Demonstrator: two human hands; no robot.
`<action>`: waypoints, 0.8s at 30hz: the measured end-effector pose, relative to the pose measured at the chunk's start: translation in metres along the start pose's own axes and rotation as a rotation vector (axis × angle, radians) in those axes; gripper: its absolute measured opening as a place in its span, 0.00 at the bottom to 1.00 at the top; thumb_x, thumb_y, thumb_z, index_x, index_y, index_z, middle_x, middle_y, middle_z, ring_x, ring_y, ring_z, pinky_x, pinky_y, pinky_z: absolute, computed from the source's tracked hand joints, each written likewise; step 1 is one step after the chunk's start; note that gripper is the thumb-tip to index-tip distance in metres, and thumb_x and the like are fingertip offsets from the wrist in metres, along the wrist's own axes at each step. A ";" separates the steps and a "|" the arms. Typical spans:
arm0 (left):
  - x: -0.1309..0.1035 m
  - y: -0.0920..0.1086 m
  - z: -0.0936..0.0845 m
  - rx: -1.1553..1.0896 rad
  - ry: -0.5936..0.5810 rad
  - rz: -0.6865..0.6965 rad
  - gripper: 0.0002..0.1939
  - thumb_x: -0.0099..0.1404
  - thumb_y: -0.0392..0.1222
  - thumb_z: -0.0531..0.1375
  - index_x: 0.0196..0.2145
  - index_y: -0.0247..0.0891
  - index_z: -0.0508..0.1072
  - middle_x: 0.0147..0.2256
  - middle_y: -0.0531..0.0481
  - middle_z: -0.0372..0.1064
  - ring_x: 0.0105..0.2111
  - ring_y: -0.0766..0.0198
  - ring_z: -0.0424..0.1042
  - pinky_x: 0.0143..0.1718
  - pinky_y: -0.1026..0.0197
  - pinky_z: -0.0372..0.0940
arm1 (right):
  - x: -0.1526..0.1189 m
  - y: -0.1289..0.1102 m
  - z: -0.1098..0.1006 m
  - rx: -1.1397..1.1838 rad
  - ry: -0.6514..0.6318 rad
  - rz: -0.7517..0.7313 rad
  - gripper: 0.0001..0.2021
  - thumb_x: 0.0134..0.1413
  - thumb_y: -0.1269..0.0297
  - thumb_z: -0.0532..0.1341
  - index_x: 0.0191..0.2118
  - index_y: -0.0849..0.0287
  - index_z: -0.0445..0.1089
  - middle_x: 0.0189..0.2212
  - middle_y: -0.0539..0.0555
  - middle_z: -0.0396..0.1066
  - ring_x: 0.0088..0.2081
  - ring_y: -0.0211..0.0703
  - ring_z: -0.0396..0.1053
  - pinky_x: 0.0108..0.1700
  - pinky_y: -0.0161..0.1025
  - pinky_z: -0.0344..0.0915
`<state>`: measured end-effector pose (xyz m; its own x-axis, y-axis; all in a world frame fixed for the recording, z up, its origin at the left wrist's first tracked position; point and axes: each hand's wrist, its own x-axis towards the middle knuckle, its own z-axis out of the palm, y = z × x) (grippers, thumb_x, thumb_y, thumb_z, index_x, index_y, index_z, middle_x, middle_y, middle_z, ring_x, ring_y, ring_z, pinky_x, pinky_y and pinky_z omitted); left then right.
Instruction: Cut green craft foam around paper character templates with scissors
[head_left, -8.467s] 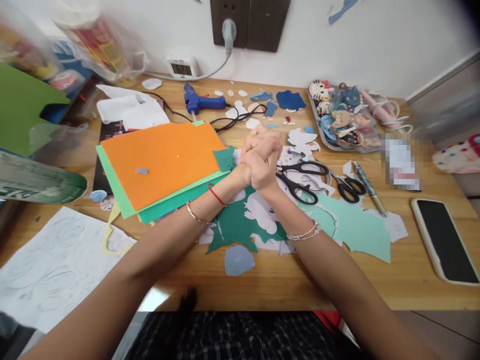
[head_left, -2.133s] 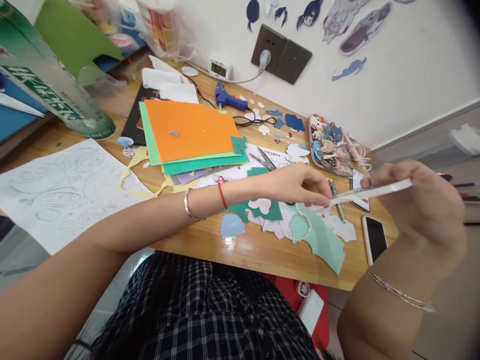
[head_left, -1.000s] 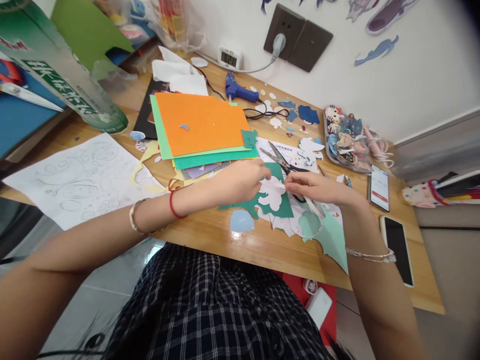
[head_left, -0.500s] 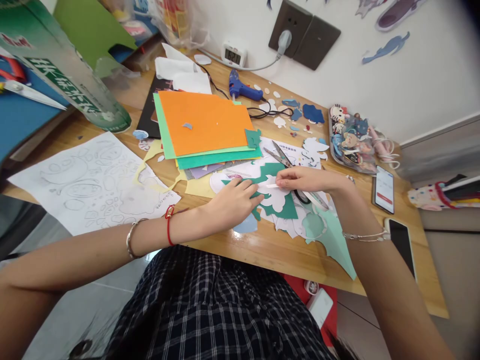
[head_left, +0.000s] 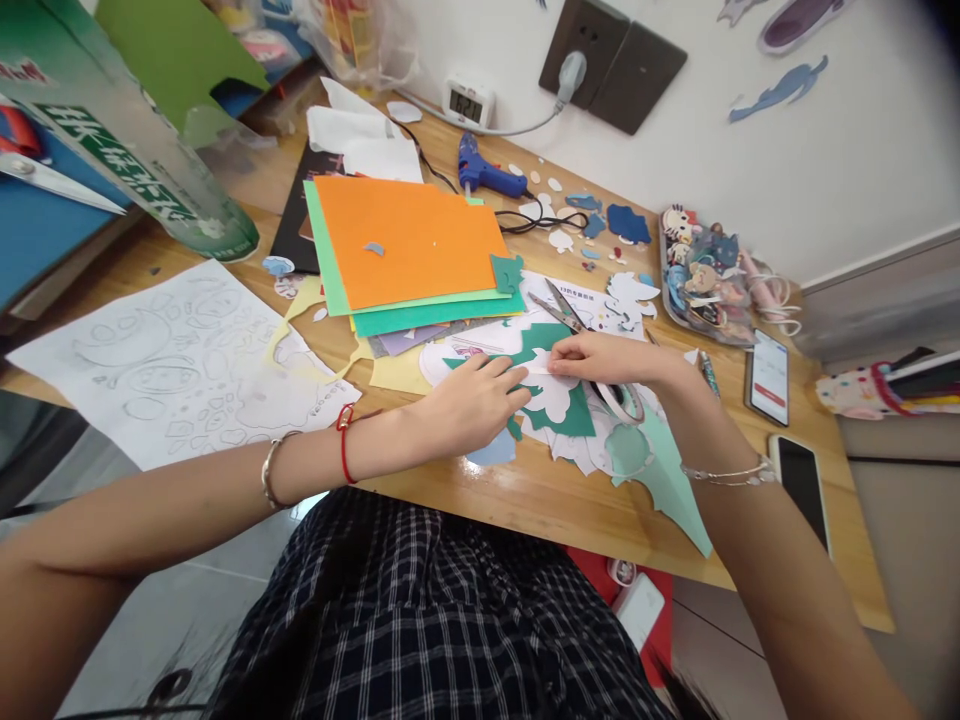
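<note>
My left hand (head_left: pixel 480 400) lies palm down with fingers spread, resting on a dark green sheet (head_left: pixel 577 412) and the left edge of a white paper cutout (head_left: pixel 553 400). My right hand (head_left: pixel 592 357) pinches the end of a narrow white strip (head_left: pixel 537 369), which lies across the cutout towards my left fingertips. Scissors (head_left: pixel 564 307) lie with blades spread just beyond my right hand, partly covered by it. Below that hand shows a curved pale band (head_left: pixel 621 404); its kind is unclear. Paper scraps lie underneath.
Orange and green sheets (head_left: pixel 409 240) are stacked behind my left hand. A blue glue gun (head_left: pixel 487 170) lies farther back. A drawn-on paper (head_left: pixel 172 365) and a tall bottle (head_left: pixel 142 160) are left; a clear tray of figures (head_left: pixel 701 275) and two phones (head_left: pixel 769 378) are right.
Both hands stay in nearly the same place. My right fingers have shifted slightly left along with the white strip, and its end sits nearer my left fingertips. The view has tilted slightly.
</note>
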<state>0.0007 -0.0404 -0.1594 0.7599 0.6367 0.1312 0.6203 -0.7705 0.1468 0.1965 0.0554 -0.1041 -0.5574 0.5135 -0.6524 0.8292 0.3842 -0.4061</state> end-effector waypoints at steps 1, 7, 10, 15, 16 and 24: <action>0.001 0.000 0.000 -0.002 -0.002 -0.001 0.12 0.65 0.33 0.51 0.43 0.33 0.71 0.50 0.38 0.68 0.48 0.49 0.66 0.43 0.51 0.61 | 0.001 0.000 0.001 -0.015 0.012 0.015 0.13 0.56 0.57 0.52 0.25 0.58 0.61 0.22 0.49 0.59 0.23 0.37 0.54 0.26 0.37 0.52; 0.006 -0.005 -0.009 -0.014 -0.014 -0.005 0.09 0.64 0.34 0.51 0.38 0.34 0.71 0.38 0.41 0.71 0.40 0.53 0.69 0.38 0.55 0.61 | 0.007 0.010 0.008 -0.107 0.088 0.139 0.14 0.55 0.53 0.55 0.25 0.57 0.66 0.22 0.51 0.67 0.24 0.40 0.61 0.26 0.39 0.53; 0.007 -0.007 -0.011 -0.015 -0.021 -0.004 0.09 0.64 0.33 0.51 0.37 0.34 0.71 0.35 0.43 0.71 0.38 0.54 0.69 0.37 0.55 0.61 | 0.007 0.013 0.010 -0.147 0.131 0.204 0.18 0.53 0.48 0.56 0.23 0.57 0.65 0.20 0.51 0.66 0.22 0.41 0.61 0.24 0.39 0.51; 0.013 -0.010 -0.007 0.002 -0.009 0.005 0.17 0.64 0.34 0.50 0.50 0.29 0.67 0.38 0.43 0.70 0.35 0.54 0.68 0.34 0.54 0.60 | -0.002 0.015 0.012 -0.159 0.174 0.252 0.16 0.53 0.49 0.57 0.26 0.57 0.66 0.24 0.52 0.69 0.25 0.44 0.64 0.25 0.39 0.54; 0.014 -0.010 -0.006 0.010 -0.009 0.008 0.18 0.64 0.35 0.50 0.50 0.28 0.67 0.39 0.42 0.70 0.36 0.54 0.68 0.34 0.54 0.60 | -0.004 0.016 0.012 -0.153 0.181 0.245 0.15 0.54 0.50 0.56 0.26 0.57 0.65 0.24 0.52 0.69 0.25 0.43 0.64 0.26 0.39 0.54; 0.029 -0.003 -0.009 0.039 -0.037 0.067 0.13 0.62 0.36 0.51 0.33 0.30 0.74 0.35 0.39 0.68 0.36 0.52 0.66 0.30 0.54 0.56 | -0.012 0.027 0.016 -0.131 0.232 0.122 0.11 0.55 0.56 0.56 0.28 0.58 0.65 0.26 0.52 0.69 0.27 0.42 0.64 0.30 0.38 0.56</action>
<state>0.0197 -0.0194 -0.1473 0.8061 0.5826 0.1035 0.5743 -0.8125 0.1004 0.2259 0.0472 -0.1174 -0.4610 0.7182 -0.5212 0.8867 0.3967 -0.2376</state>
